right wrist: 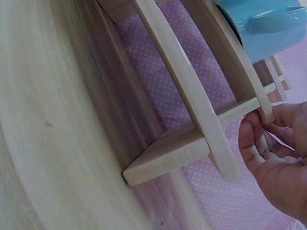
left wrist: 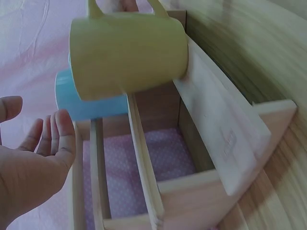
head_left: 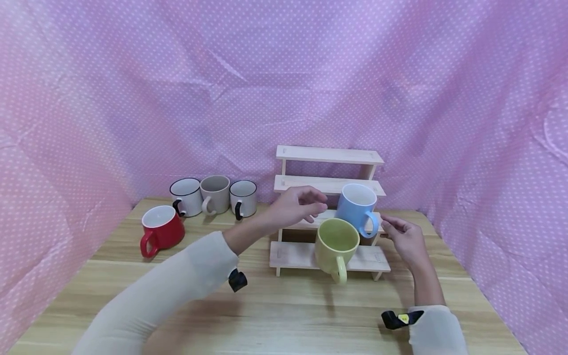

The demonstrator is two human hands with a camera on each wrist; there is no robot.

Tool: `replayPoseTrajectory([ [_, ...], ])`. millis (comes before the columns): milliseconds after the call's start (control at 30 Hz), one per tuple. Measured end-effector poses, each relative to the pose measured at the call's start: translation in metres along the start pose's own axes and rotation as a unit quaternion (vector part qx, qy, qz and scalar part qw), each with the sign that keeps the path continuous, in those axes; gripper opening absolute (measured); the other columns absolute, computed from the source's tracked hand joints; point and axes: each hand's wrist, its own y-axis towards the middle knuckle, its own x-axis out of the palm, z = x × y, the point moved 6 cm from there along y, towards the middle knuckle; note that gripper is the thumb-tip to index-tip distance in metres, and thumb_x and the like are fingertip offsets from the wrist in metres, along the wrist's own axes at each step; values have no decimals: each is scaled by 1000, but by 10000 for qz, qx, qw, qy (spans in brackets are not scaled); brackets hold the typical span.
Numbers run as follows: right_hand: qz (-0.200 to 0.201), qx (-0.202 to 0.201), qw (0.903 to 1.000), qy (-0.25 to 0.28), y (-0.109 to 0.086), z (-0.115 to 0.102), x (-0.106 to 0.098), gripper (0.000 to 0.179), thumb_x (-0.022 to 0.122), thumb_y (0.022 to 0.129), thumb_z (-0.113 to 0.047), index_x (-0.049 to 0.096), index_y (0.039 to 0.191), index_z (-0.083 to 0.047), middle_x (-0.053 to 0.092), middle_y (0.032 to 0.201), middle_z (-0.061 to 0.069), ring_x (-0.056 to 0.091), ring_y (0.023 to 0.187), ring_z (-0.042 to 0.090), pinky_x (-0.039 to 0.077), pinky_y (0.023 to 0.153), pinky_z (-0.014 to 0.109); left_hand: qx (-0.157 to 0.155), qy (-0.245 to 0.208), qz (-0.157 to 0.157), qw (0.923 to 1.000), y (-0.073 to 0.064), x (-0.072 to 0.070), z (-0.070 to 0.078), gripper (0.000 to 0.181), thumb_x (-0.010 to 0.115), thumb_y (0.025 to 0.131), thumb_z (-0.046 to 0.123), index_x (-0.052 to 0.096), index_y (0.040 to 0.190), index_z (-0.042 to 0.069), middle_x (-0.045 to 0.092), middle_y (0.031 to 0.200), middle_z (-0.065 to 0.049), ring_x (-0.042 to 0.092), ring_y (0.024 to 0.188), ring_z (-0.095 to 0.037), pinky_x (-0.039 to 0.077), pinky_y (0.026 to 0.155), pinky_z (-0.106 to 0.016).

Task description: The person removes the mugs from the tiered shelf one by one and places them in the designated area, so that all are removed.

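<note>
A wooden tiered display rack [head_left: 293, 254] stands on the table. On its lowest board is a yellow-green mug [head_left: 337, 251], handle towards me. A light blue mug [head_left: 355, 212] sits one board higher, behind it and to the right. My left hand [head_left: 302, 203] hovers just left of both mugs, fingers loosely bent and apart from them; the left wrist view shows nothing in the palm [left wrist: 33, 167]. At the rack's right side, my right hand [head_left: 406, 239] pinches the end of the second board between thumb and fingers, seen close in the right wrist view [right wrist: 283, 158].
A red mug [head_left: 164, 229] stands at the table's left. Behind it, a row holds a white black-rimmed mug [head_left: 188, 199], a beige mug [head_left: 217, 197] and another white black-rimmed mug [head_left: 245, 199]. Pink dotted cloth [head_left: 266, 88] hangs around the table.
</note>
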Motion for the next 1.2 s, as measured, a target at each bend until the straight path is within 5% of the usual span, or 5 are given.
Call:
replayPoseTrajectory([
  [333, 7, -49, 9999, 119, 0, 3, -1, 42, 57, 106, -19, 56, 138, 9, 59, 136, 27, 66, 90, 0, 60, 85, 25, 237, 434, -434, 9978, 11, 36, 18, 34, 73, 98, 24, 66, 125, 6, 67, 107, -2, 67, 95, -16, 61, 80, -31],
  [633, -80, -11, 9997, 224, 0, 6, -3, 45, 60, 105, -22, 56, 138, 9, 66, 114, -13, 67, 93, 2, 59, 87, 27, 191, 559, -997, 9933, 25, 74, 22, 32, 70, 99, 19, 67, 126, 2, 70, 105, 4, 70, 88, -11, 60, 77, -24],
  [933, -125, 21, 9998, 152, 1, 3, -1, 47, 59, 106, -25, 56, 139, 8, 66, 114, -12, 66, 93, 2, 59, 88, 28, -560, -347, -954, 9933, 35, 89, 17, 19, 67, 100, 13, 72, 111, -3, 73, 107, -14, 73, 82, -17, 61, 77, -26],
  [1200, -137, 30, 9998, 120, 0, 2, -1, 47, 59, 106, -24, 56, 139, 8, 66, 119, -5, 66, 92, 0, 59, 87, 27, -1071, -7, -797, 9910, 40, 92, 16, 28, 67, 100, 17, 71, 117, -5, 75, 103, -11, 73, 79, -18, 58, 83, -27],
])
